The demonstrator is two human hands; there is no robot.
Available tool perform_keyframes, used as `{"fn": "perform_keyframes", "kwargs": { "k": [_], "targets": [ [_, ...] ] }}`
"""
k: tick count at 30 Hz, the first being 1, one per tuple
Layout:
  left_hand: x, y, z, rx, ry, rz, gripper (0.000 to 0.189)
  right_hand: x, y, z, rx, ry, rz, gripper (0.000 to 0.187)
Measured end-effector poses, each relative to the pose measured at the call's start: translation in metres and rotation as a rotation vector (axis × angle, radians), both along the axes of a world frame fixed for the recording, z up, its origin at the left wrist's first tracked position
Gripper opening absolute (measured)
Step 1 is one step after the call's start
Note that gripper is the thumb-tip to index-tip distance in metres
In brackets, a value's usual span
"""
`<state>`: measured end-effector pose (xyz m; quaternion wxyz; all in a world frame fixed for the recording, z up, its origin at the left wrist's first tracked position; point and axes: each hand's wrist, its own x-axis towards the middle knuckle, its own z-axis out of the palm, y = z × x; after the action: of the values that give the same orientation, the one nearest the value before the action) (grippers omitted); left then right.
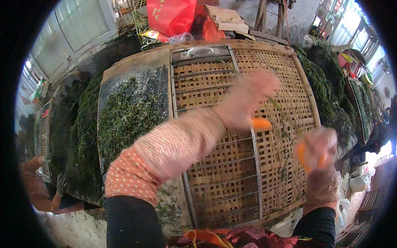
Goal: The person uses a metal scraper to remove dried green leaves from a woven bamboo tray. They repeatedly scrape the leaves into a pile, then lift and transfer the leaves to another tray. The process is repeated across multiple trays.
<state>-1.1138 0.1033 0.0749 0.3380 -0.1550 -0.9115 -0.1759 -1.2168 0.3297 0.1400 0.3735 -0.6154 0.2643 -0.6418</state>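
Observation:
My left hand (254, 96), blurred by motion, reaches over the middle of a woven bamboo screen (285, 145), an orange piece at its fingers or thumb. Whether it holds anything does not show. My right hand (316, 150), also blurred, is at the screen's right edge with orange on its fingers; its grip is unclear. A ladder-like metal frame (257, 173) with thin crossbars lies on the screen's left part, partly hidden under my left arm. Bits of green plant stick to the weave. Left of it, a board (136, 59) carries a pile of wet chopped greens (130, 114).
Heaps of dark green plants lie at the left (90, 114) and right (325, 74). A red bag (170, 15) and folded cardboard (228, 18) stand behind the screen. At far left, another person's gloved hand (62, 183) is near the greens.

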Motion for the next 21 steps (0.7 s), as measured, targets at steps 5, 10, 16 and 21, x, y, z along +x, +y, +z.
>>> {"fn": "perform_keyframes", "kwargs": {
  "k": [5,10,16,21],
  "targets": [
    [0.070,0.100,-0.015,0.351,-0.496,-0.369,0.012,-0.008,0.013,0.024,-0.159,-0.224,0.428,0.030],
    [0.211,0.072,-0.001,0.898,-0.674,0.107,0.013,-0.005,-0.007,-0.014,0.014,-0.324,0.294,0.017],
    [0.381,0.078,0.011,1.464,-0.178,0.898,0.012,0.020,-0.088,-0.093,0.351,-0.643,0.323,0.018],
    [0.495,0.088,-0.042,1.735,0.373,0.727,0.010,0.051,-0.169,-0.072,0.128,-0.792,0.479,0.019]
  ]
}}
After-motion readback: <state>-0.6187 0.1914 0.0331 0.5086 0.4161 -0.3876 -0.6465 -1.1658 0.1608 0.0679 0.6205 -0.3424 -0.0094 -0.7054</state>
